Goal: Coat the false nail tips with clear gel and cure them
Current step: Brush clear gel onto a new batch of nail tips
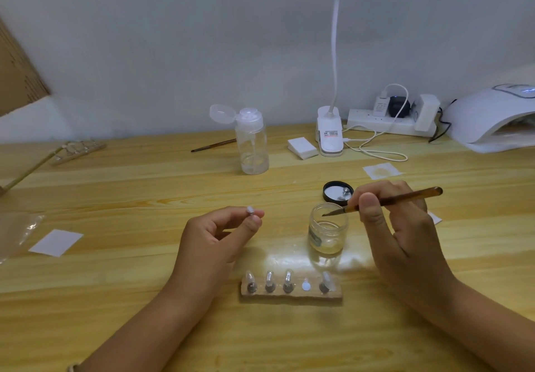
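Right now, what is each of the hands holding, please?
Left hand: pinches a nail tip.
Right hand: holds the brush, its tip at the jar.

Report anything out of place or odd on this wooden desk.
The light wooden holder strip has one bare silver disc among four mounted clear nail tips; the left hand pinches a small clear tip on a stand. The flip cap of the clear plastic pump bottle hangs open.

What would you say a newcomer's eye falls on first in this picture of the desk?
The right hand holds a brush with its tip at the mouth of an open jar, mid-table, while the left hand pinches a nail tip to its left. Nearer, a wooden holder carries four more tips, one spot bare.
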